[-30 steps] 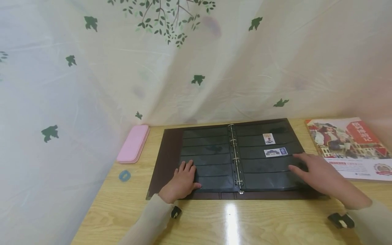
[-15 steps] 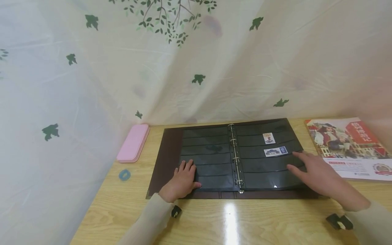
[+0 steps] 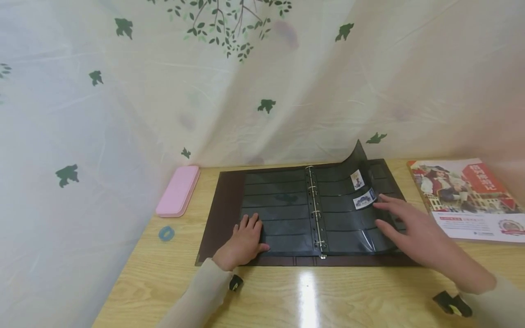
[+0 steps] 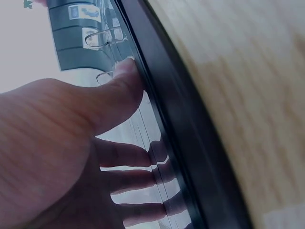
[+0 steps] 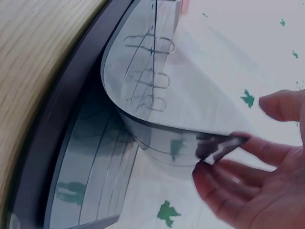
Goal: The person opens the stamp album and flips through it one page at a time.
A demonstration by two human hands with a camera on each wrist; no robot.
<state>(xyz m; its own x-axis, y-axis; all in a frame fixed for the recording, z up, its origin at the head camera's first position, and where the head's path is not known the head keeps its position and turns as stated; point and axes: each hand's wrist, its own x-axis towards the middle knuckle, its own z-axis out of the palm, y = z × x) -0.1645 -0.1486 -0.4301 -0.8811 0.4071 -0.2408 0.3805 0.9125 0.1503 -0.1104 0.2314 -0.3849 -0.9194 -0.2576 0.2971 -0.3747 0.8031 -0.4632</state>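
A stamp album with a dark brown cover (image 3: 221, 209) and black pocket pages lies spread on the table. My left hand (image 3: 242, 243) rests flat on the left page (image 3: 287, 223), fingers spread, as the left wrist view also shows. On the right, a raised page (image 3: 344, 223) curves up off the sheet beneath it. It bears a small upright stamp (image 3: 357, 180) and a wider blue-and-white stamp (image 3: 364, 199). My right hand (image 3: 422, 234) touches that page's outer edge. In the right wrist view the fingers (image 5: 269, 150) press its far side, with the thumb (image 5: 281, 105) apart from it.
Metal binder rings (image 3: 315, 213) run down the album's middle. A pink case (image 3: 178, 191) and a small blue oval item (image 3: 166, 233) lie to the left. An illustrated book (image 3: 467, 196) lies to the right. A patterned curtain (image 3: 246, 114) hangs behind the wooden table (image 3: 262, 296).
The right page, flat before, has lifted along its outer edge and bends leftward with its stamps. My right hand has moved a little left. The left hand stays in place.
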